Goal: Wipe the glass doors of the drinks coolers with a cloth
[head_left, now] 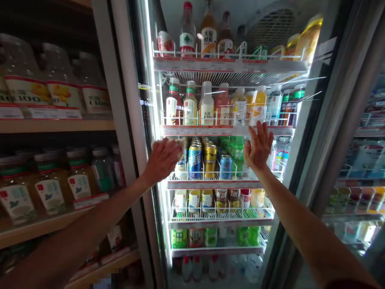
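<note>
I face an open drinks fridge. My left hand [164,159] is at the left end of the can shelf [210,184], slightly blurred, its fingers curled round the top of a pale can [181,166]. Right beside it stand a blue can [195,160] and a gold can [210,158]. My right hand [258,146] is open with fingers stretched upward. Its fingertips reach the front rail of the bottle shelf [222,130] above, in front of green bottles [237,148].
Further wire shelves of bottles [207,106] and small cans [207,200] fill the fridge above and below. The glass fridge door [315,132] stands open at the right. At the left, wooden shelves [57,125] carry bottled drinks [49,188].
</note>
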`<state>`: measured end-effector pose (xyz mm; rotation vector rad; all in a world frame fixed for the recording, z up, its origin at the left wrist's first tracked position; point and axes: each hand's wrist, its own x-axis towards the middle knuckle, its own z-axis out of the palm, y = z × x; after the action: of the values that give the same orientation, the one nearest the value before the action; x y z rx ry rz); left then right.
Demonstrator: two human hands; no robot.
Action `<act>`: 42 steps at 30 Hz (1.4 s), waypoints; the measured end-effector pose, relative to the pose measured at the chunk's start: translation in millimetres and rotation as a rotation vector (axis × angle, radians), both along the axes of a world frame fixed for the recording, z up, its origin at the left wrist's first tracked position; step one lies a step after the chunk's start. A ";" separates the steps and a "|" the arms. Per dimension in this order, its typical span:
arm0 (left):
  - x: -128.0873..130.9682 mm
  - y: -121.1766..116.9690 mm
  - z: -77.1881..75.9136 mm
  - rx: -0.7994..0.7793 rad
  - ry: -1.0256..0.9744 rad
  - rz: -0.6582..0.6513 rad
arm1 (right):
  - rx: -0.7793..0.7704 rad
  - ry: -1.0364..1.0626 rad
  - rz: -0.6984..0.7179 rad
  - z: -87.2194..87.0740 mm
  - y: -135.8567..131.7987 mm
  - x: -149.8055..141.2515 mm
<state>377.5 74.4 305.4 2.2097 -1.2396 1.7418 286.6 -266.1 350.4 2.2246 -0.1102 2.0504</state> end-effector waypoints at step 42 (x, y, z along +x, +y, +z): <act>-15.9 -48.4 25.6 0.306 -0.234 -0.086 | -0.057 -0.011 0.149 -49.6 -6.0 -1.4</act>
<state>361.5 26.0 330.9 2.1025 -1.7310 1.9329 285.2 -272.1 300.8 2.2504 0.1144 2.1101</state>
